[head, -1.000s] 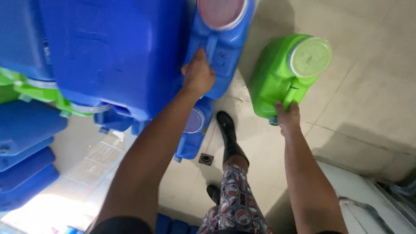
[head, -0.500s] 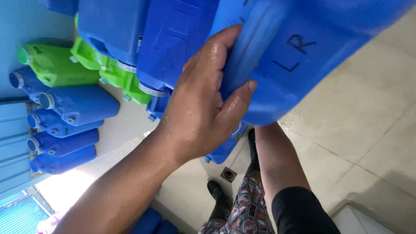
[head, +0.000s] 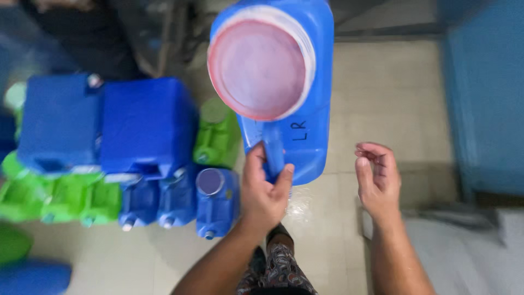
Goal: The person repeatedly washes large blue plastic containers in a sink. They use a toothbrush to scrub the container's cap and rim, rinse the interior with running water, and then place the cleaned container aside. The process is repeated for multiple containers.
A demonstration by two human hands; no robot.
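Blue plastic jerrycan [head: 314, 82], round pink lid [head: 257, 68], gripped by left hand [head: 265, 191].

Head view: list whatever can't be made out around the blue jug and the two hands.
- Blue jug: its base and far side, hidden behind its own pink lid in the head view.
- Left hand: fingers wrapped behind the jug handle, out of sight.
- Right hand: empty, slightly blurred.
- Stacked blue containers: blurred; caps unclear.
- Green containers: blurred, partly covered by the blue ones.
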